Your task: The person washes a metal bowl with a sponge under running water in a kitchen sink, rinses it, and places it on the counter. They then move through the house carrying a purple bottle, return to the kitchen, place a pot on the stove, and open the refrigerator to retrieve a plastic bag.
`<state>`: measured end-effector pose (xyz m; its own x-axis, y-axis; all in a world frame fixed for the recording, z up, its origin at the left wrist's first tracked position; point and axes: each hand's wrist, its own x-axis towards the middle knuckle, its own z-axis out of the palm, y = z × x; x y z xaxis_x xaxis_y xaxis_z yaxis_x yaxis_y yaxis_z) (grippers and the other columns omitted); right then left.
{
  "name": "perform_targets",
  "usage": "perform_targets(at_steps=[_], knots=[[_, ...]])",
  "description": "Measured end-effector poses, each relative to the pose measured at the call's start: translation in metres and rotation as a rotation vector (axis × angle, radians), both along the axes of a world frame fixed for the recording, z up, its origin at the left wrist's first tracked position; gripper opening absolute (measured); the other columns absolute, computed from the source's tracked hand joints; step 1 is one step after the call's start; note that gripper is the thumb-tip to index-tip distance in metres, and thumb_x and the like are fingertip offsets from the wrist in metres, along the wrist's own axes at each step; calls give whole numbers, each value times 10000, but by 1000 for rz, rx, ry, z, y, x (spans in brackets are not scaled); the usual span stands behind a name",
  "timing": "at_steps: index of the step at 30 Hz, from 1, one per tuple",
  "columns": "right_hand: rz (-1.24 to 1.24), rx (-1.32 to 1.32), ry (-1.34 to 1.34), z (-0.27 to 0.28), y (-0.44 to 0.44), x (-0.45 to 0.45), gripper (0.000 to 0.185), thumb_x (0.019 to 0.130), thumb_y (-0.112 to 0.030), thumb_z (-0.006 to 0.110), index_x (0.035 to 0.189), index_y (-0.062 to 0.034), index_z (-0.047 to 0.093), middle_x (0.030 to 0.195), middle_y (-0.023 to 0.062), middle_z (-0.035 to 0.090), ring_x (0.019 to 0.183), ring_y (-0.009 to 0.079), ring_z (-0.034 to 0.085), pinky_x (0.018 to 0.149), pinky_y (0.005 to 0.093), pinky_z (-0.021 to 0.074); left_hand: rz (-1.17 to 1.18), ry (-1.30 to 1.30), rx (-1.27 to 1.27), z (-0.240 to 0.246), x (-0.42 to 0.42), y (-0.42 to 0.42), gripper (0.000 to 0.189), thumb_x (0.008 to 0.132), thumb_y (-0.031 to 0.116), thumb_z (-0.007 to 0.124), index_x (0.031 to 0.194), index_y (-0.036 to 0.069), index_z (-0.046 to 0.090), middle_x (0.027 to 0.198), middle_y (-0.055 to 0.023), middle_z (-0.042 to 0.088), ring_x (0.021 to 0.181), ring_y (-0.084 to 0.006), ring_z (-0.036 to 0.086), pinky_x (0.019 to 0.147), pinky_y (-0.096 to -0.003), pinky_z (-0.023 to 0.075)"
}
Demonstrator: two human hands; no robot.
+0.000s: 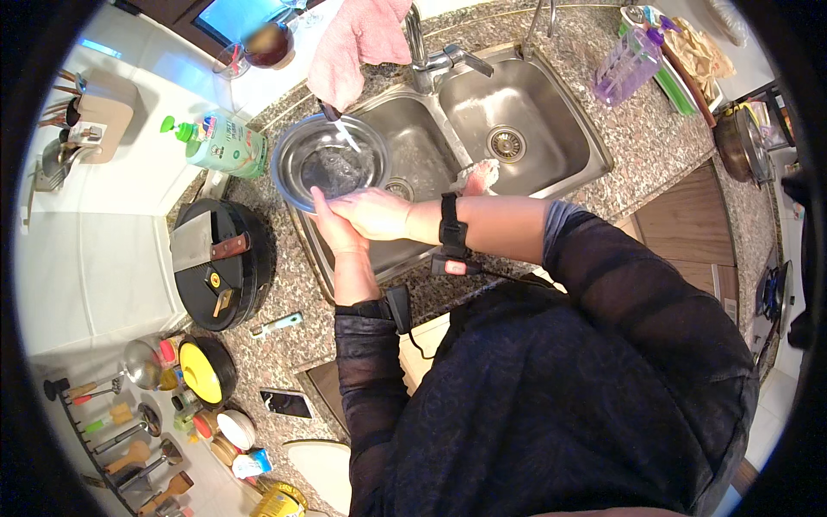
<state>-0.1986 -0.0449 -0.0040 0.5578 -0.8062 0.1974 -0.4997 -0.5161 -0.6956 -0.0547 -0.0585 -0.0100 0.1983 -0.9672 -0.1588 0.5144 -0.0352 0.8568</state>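
Note:
My left hand and my right hand are pressed together at the near rim of a stainless steel bowl. One fingertip of my left hand overlaps the rim. The other fingers are partly hidden, so a grip on the bowl cannot be made out. The bowl is over the left basin of a double steel sink. A thin stream of water runs into it from a dark spout tip below a pink towel. Beyond my right wrist, a pink and white cloth or sponge rests on the sink divider.
Left of the sink, a cleaver lies on a black lidded appliance, near a green soap bottle. A peeler-like tool and a phone lie on the granite counter. A purple bottle stands right of the right basin.

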Motion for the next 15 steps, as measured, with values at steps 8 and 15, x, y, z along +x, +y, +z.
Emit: perform_targets(at_steps=[8,15], knots=[[-52,-390,128,-14,-6,-12,306,854,-135,548,1139,-47,617,1218,128,619,1200,279,544,1057,406,385,-86,-57,117,18,12,1,507,969,389,504,1329,39,426,1278,-132,550,1078,-232,610,814,-369,552],[26,-581,346,5,2,-21,337,867,-206,544,1163,-55,600,1249,103,602,1158,246,570,999,378,443,-252,-87,333,26,14,15,606,972,514,418,1348,39,414,1263,-158,564,1060,-257,620,768,-372,554]])
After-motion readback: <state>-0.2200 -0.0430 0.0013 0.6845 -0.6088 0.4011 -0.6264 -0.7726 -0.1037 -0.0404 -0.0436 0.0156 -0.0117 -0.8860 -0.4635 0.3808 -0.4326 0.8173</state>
